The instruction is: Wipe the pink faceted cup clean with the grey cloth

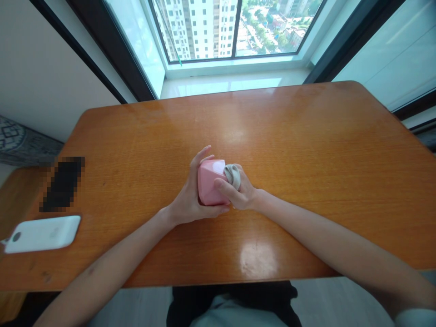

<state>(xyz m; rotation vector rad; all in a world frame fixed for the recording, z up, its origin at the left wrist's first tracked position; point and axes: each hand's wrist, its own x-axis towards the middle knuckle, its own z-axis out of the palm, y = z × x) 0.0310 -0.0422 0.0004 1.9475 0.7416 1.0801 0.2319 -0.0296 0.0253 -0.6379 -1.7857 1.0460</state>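
Note:
A small pink object (210,182) with faceted sides and a glossy surface is between my hands over the middle of the table; its exact kind does not show. My left hand (190,195) wraps around its left side, thumb along the near edge and fingers at the far side. In my right hand (242,190) is a bunched greyish-white cloth (233,176), pressed against the right side of the pink object. The right thumb lies over the pink surface. Whatever is under the cloth and the palms is hidden.
The brown wooden table (323,150) has rounded far corners. On its left side lie a white phone-shaped device (44,234), with a cord at its left end, and a dark pixelated rectangle (63,184). A window (235,75) stands beyond the far edge.

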